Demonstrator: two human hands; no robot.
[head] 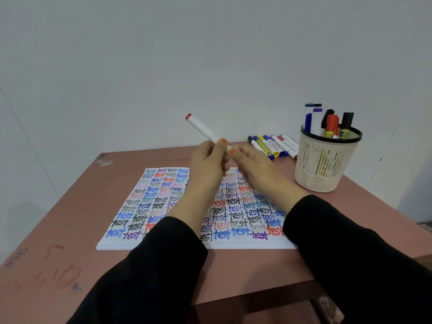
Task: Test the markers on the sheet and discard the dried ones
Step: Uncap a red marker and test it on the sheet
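Soft even light, wide-angle edge distortion

White marker (205, 130), red end, tilted up-left above sheet (149, 206). Sheet flat, crowded with coloured "test" words. Loose markers (273, 146) rowed beyond it.

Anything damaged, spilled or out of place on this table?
Only the table is marked: scribbles at its near left corner and a pale scuffed patch at the far left corner. Nothing is spilled; loose markers lie in a row beside the cup. The left hand and right hand grip one marker.
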